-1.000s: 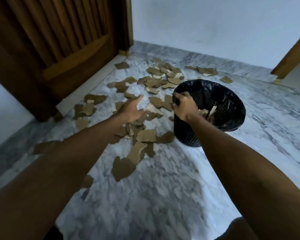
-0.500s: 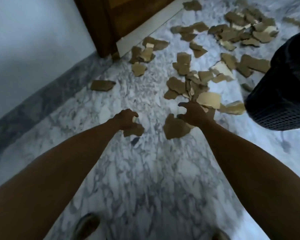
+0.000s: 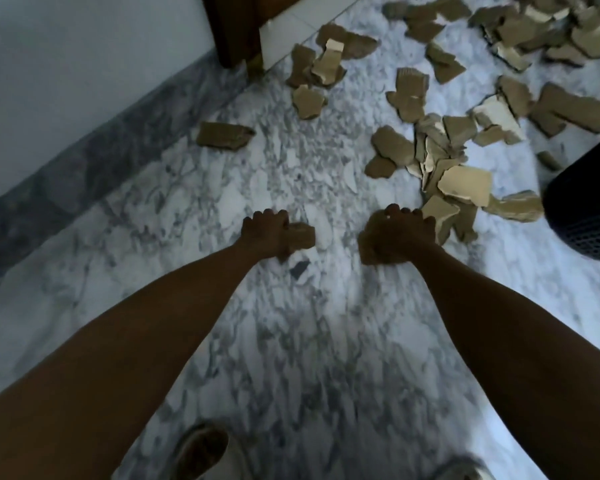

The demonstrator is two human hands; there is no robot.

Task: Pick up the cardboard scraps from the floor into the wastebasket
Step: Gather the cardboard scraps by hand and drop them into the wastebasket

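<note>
Brown cardboard scraps (image 3: pixel 465 181) lie scattered over the marble floor (image 3: pixel 291 341), thickest toward the upper right. The black mesh wastebasket (image 3: pixel 582 216) stands at the right edge, only partly in view. My left hand (image 3: pixel 265 233) grips a small cardboard scrap (image 3: pixel 302 235) low over the floor. My right hand (image 3: pixel 392 237) is curled round a darker cardboard scrap (image 3: pixel 369 252) that it mostly hides, just beside the nearest pile. A single scrap (image 3: pixel 224 135) lies apart at the left.
A white wall with a grey marble skirting (image 3: pixel 84 174) runs along the left. A dark wooden door frame (image 3: pixel 232 29) stands at the top. My two shoes (image 3: pixel 201 452) show at the bottom edge. A small dark fragment (image 3: pixel 300 268) lies below my left hand.
The view has tilted down from the basket to the floor. My right hand left the basket rim and both hands dropped onto scraps; the fingers have since closed round them.
</note>
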